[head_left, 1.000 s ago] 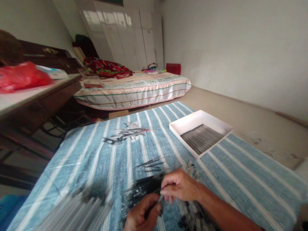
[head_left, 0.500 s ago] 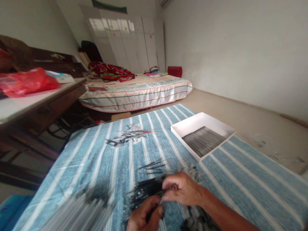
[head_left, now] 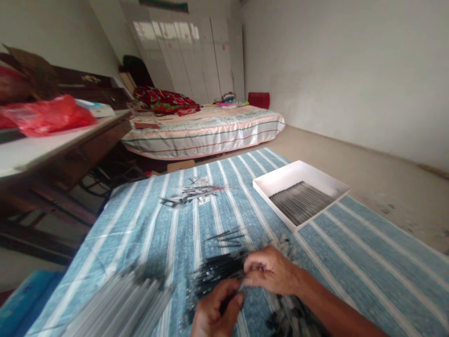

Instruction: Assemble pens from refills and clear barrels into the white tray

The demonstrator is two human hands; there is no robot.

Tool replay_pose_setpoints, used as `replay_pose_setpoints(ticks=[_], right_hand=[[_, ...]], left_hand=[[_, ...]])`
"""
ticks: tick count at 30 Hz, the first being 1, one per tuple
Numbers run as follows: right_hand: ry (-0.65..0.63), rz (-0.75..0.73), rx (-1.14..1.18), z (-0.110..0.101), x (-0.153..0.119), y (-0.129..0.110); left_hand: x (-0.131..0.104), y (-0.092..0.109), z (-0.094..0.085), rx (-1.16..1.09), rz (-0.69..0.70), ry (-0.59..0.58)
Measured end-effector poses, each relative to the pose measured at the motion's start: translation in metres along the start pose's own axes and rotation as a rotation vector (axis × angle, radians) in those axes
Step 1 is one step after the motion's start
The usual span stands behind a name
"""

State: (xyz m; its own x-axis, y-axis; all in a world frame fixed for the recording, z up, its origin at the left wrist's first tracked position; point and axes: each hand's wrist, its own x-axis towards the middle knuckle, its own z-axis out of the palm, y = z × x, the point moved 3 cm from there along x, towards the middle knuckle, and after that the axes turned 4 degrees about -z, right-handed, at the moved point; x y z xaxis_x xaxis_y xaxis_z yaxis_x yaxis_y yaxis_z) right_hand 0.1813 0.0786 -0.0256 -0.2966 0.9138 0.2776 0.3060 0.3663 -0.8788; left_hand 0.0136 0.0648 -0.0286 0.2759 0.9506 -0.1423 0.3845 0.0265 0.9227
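Note:
My left hand (head_left: pixel 219 306) and my right hand (head_left: pixel 273 271) meet at the lower middle, fingers pinched around a small greyish piece (head_left: pixel 241 286) that is too blurred to name. Behind them lies a pile of thin black sticks (head_left: pixel 215 271), with a few loose black sticks (head_left: pixel 228 238) beyond it. Small grey and black pieces (head_left: pixel 291 313) lie below my right wrist, and more grey pieces (head_left: pixel 282 243) sit past my right hand. At the lower left rests a bundle of grey tubes (head_left: pixel 122 304).
A white box (head_left: pixel 277 213) holding a row of dark sticks stands on the striped cloth (head_left: pixel 238 187). Farther back on it is a heap of black and silver strips (head_left: pixel 192 193). A desk with a red bag (head_left: pixel 52 117) is at left; a bed (head_left: pixel 210 138) stands behind.
The whole view has shifted slightly, so things appear a little farther right. Both hands stay pinched together in nearly the same place over the cloth.

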Motion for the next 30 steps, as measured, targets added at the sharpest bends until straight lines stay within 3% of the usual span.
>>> replay_pose_setpoints(ticks=[10,20,30], right_hand=[[-0.060,-0.014,-0.020,-0.005,-0.003,-0.002],[-0.047,0.058,-0.002,-0.004,-0.004,-0.006],[-0.008,0.037,-0.076,-0.001,-0.005,-0.006]], left_hand=[[-0.002,0.000,0.002,0.027,0.000,0.061],[-0.006,0.015,0.001,0.094,0.144,0.100],[-0.004,0.014,0.000,0.243,0.247,0.010]])
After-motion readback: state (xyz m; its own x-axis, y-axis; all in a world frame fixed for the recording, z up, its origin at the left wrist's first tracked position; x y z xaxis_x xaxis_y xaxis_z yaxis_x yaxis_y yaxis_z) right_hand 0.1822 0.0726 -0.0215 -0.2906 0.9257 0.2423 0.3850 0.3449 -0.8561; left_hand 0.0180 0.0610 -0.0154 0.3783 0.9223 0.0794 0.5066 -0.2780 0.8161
